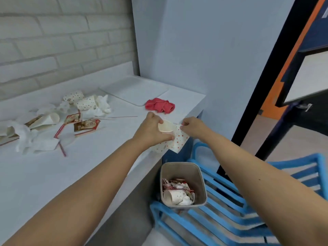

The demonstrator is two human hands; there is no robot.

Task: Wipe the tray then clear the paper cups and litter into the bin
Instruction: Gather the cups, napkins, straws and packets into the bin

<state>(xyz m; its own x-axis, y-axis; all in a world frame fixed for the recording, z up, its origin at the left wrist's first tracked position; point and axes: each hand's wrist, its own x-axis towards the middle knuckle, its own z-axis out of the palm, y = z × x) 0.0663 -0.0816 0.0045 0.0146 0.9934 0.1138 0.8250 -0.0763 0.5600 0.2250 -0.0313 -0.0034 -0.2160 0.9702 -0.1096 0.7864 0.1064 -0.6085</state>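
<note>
Fingers of left hand and right hand pinch paper cups.

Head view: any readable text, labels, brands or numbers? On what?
No text is legible.
Print on the brown sachet on the counter: too blurred to read.
On the held dotted paper cup: dots only, any logo too small.
Print on the wrappers in the bin: blurred.

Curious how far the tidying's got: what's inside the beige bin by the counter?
A dotted white paper cup on its side, red-and-white sachet wrappers and crumpled white tissue lie in the beige plastic bin. They cover its bottom, hiding anything beneath.
</note>
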